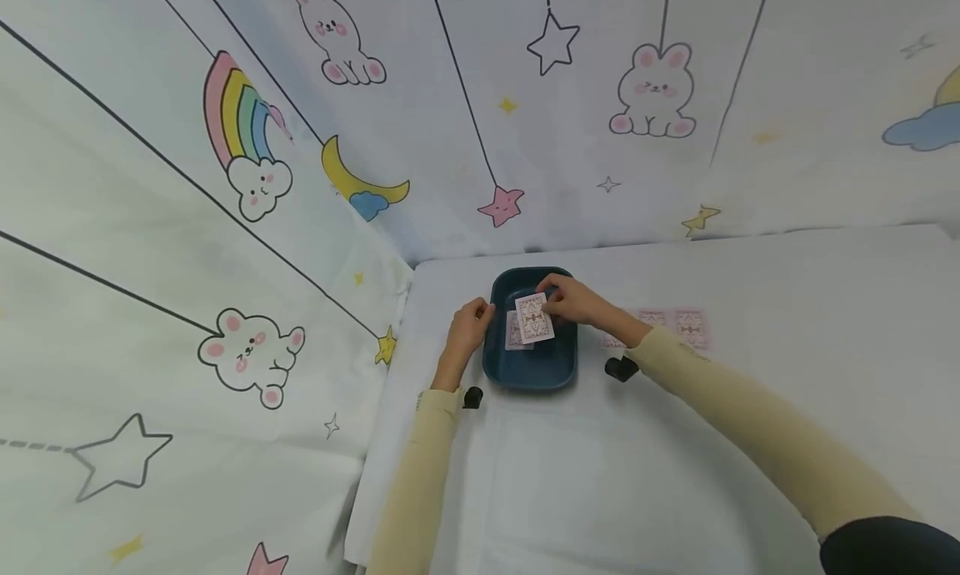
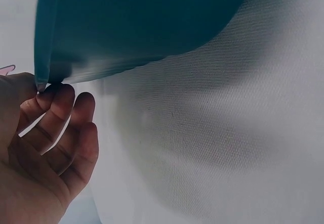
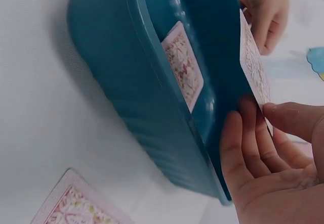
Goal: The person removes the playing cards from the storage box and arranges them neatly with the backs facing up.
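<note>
Pinching a playing card (image 1: 534, 318) between thumb and fingers, the right hand (image 1: 573, 300) holds it over the deep teal plastic tray (image 1: 551, 367), with the patterned back facing up and tilted. The left hand (image 1: 468, 327) grips the tray's left rim, thumb on the inner side and fingertips against the outside. The two hands are apart, on opposite sides of the tray.

Beneath the held card, at least one other patterned card (image 1: 513, 333) lies in the tray, partly covered from above. To the right of the tray, a row of cards lies on the white surface (image 1: 600, 475), pattern side up; the rightmost card (image 1: 691, 329) shows fully, the middle card (image 1: 651, 316) is partly hidden, and the left one is mostly behind the right forearm.

Both arms wear pale yellow sleeves (image 1: 416, 483), with a small black device (image 1: 621, 368) at each wrist. Along the far side and the left hangs a white cloth backdrop (image 1: 450, 142) printed with rabbits, stars, a moon and a rainbow.
</note>
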Action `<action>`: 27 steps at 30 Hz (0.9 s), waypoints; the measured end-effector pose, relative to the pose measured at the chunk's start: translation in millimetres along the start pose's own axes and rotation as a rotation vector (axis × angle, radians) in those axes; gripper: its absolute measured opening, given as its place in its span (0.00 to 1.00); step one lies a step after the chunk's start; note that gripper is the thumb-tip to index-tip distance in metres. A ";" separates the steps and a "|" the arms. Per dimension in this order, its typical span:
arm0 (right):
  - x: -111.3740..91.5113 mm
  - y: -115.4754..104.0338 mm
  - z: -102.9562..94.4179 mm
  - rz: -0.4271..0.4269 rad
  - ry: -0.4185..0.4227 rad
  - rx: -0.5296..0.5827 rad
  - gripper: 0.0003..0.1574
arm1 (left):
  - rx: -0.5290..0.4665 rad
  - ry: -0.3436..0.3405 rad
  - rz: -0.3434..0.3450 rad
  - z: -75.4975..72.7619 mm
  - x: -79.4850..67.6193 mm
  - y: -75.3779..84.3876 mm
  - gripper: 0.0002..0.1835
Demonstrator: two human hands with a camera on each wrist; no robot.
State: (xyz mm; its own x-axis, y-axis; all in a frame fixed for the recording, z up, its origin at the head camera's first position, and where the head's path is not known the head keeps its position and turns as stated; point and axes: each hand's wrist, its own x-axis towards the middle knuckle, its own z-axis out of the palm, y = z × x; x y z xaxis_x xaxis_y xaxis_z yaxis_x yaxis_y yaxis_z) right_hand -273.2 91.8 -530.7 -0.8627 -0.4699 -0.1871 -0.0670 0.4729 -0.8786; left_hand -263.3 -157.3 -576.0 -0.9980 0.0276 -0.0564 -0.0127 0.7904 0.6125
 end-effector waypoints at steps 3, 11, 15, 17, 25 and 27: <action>-9.6 -2.1 -6.5 -0.006 -0.004 0.041 0.25 | -0.007 -0.005 0.001 -2.4 -2.0 -0.2 0.14; -29.5 19.3 -34.9 0.009 0.041 0.080 0.26 | -0.009 -0.008 -0.003 -3.2 -4.0 3.0 0.14; -40.0 34.9 -51.3 0.050 0.069 0.067 0.27 | -0.015 -0.013 -0.008 -4.1 -4.6 5.2 0.14; -45.8 41.6 -58.8 0.072 0.086 0.056 0.28 | -0.010 -0.009 -0.006 -3.7 -4.5 4.6 0.14; -71.6 65.7 -83.2 0.108 0.129 0.041 0.30 | -0.014 -0.003 0.001 -2.6 -3.7 2.7 0.15; -76.7 72.8 -88.3 0.108 0.130 0.044 0.30 | -0.014 -0.003 0.000 -2.2 -3.8 2.2 0.15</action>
State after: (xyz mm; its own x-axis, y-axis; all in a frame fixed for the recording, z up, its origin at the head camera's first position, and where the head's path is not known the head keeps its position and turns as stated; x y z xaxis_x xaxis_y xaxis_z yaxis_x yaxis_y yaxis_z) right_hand -256.1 228.1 -541.5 -0.9215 -0.3163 -0.2254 0.0489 0.4813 -0.8752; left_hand -259.6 -157.0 -572.7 -0.9978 0.0294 -0.0589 -0.0137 0.7818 0.6233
